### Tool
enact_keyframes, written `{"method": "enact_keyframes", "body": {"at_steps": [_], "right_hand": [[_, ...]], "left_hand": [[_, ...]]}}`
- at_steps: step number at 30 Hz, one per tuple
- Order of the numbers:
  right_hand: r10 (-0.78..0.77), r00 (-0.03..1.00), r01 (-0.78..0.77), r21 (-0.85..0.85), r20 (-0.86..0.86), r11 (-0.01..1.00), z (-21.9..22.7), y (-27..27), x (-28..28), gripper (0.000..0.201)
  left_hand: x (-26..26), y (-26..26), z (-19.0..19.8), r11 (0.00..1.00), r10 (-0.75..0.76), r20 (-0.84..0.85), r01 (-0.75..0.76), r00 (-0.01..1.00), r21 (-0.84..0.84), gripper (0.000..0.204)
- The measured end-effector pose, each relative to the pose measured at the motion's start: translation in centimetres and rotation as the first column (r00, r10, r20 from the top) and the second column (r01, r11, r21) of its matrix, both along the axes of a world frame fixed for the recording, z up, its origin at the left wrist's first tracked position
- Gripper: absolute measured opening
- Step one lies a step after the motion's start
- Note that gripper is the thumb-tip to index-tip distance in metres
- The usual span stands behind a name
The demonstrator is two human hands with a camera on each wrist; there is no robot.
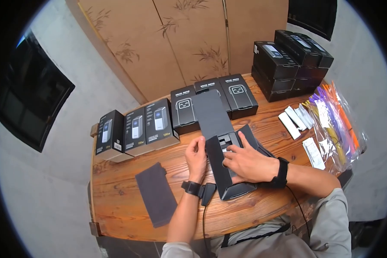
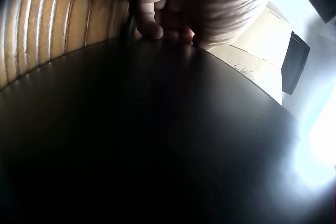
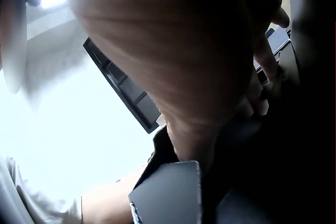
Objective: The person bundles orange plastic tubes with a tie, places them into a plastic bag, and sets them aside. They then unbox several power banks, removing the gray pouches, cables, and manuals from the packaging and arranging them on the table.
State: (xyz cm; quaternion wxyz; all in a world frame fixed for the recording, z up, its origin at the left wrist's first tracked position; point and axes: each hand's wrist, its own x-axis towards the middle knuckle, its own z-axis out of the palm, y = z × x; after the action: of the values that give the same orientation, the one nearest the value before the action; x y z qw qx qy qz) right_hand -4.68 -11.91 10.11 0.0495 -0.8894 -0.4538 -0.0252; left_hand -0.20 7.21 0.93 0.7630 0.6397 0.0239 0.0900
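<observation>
An opened black box [image 1: 222,180] lies on the wooden table, its long lid flap [image 1: 210,112] folded out toward the back. At the box's left side wall, my left hand [image 1: 196,160] pinches the edge with curled fingers; the left wrist view shows these fingertips [image 2: 151,29] at a dark surface. My right hand [image 1: 254,165] reaches over from the right, fingers spread and lowered into the box. Under them, a grey and white insert [image 1: 226,141] partly shows; the palm hides the rest. Close to the right wrist camera stands a dark cardboard flap [image 3: 168,195].
Upright black boxes [image 1: 159,122] line the table's back edge. More boxes [image 1: 284,71] are stacked at the back right. White packets [image 1: 297,118] and a plastic bag of coloured strips [image 1: 335,124] lie on the right. A dark flat sheet [image 1: 157,195] lies at the front left.
</observation>
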Motion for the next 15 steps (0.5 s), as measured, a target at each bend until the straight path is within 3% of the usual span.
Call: {"method": "enact_keyframes", "body": {"at_steps": [4,10,15], "right_hand": [[0.028,0.999,-0.026,0.035,-0.042,0.999,0.4,0.2,0.5,0.041],[-0.026,0.999,0.023,-0.101,-0.023,0.995,-1.3,0.9,1.0,0.031],[-0.02,0.999,0.021,-0.032,0.025,0.999,-2.3,0.8,1.1,0.027]], "left_hand": [[0.0,0.1,-0.1,1.0,-0.016,0.004,0.016,1.0,0.006,0.02],[-0.1,0.1,0.1,1.0,-0.005,-0.011,0.005,1.0,0.022,0.02],[0.0,0.1,0.2,1.0,-0.012,-0.005,0.012,1.0,0.019,0.021]]}}
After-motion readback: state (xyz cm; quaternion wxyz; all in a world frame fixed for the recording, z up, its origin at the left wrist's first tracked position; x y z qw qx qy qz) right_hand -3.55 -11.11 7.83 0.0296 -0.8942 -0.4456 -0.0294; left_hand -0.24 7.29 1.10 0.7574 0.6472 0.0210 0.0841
